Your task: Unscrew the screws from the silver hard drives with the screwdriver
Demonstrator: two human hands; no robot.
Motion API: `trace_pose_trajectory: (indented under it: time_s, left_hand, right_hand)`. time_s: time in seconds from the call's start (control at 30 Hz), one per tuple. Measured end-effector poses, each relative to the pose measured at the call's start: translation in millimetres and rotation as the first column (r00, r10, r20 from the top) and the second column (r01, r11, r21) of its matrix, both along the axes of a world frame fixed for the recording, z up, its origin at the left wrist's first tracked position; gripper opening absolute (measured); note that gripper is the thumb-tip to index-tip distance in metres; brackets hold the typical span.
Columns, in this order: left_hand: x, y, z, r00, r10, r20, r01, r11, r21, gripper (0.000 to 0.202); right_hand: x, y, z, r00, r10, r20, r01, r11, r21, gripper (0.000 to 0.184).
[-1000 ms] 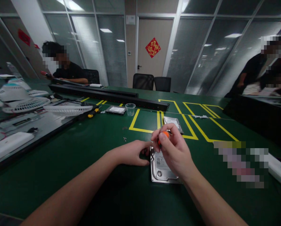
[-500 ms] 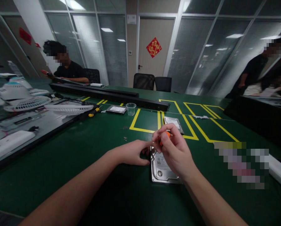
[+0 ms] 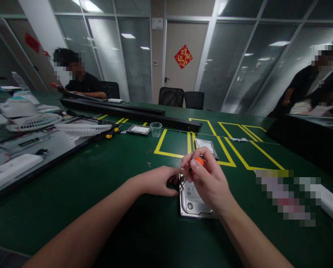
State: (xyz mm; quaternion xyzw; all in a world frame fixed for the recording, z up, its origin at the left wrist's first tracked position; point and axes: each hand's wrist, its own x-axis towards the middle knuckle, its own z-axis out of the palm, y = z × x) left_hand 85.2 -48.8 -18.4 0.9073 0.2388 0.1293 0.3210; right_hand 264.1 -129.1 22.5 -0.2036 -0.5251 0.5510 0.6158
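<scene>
Hard drive (image 3: 197, 206) — flat on the worktop (image 3: 105, 219), label (image 3: 192, 191) up, directly before the wearer, far part hidden under the right hand (image 3: 211, 178). Right fingers closed on an orange-and-black tool handle (image 3: 199, 160), probably a screwdriver — pinched at the fingertips, a hold likely chosen for fine turning rather than force. Tip out of sight; cannot tell whether seated in a screw. Left hand (image 3: 159, 182) at the drive's left edge, thumb and forefinger parted, thumb tip at or just beside the metal; other fingers partly hidden, cannot tell whether gripping. Probably set there to steady the drive or guide the tool.

Small screws (image 3: 149, 164) in a loose cluster beyond the left hand, seemingly kept together against loss. Clear plastic cup (image 3: 156, 130) farther off, just beside another drive (image 3: 138, 129). Silver drive (image 3: 207, 146) beyond the right hand, at a yellow tape outline (image 3: 172, 154); tape probably there to mark places for parts. Yellow-and-black screwdriver (image 3: 113, 132) off to the left, near a white fan grille (image 3: 84, 128).

Writing: print and square code (image 3: 189, 193) on the near drive's label, too small to read; brand not legible. Red diamond sign (image 3: 183, 57) on the door (image 3: 180, 82), gold Chinese characters, apparently 招财进宝. Dark marks on the white housing (image 3: 15, 171) at left, perhaps a brand, not readable.
</scene>
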Motion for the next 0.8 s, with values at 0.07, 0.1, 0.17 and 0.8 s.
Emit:
trace_pose_trajectory:
  time_s: [0.07, 0.1, 0.17, 0.8]
  left_hand:
    - [-0.3, -0.9, 2.0, 1.000, 0.005, -0.015, -0.005, 1.000, -0.002, 0.042]
    - [-0.4, -1.3, 3.0, 1.000, 0.009, -0.021, -0.009, 1.000, -0.003, 0.042]
    - [-0.4, -1.8, 4.6, 1.000, 0.007, -0.029, -0.008, 1.000, -0.007, 0.043]
    - [0.4, -1.1, 2.8, 1.000, -0.008, -0.008, 0.008, 1.000, -0.017, 0.038]
  right_hand:
    - [0.3, 0.2, 1.3, 1.000, 0.021, -0.019, -0.021, 1.000, -0.003, 0.013]
    - [0.5, 0.3, 2.3, 0.999, 0.030, -0.029, -0.031, 1.000, -0.006, 0.022]
    - [1.0, 0.5, 4.3, 0.999, 0.042, -0.035, -0.043, 0.999, -0.022, 0.034]
    - [3.5, -0.4, 6.9, 1.000, -0.002, 0.011, 0.002, 0.999, -0.033, 0.025]
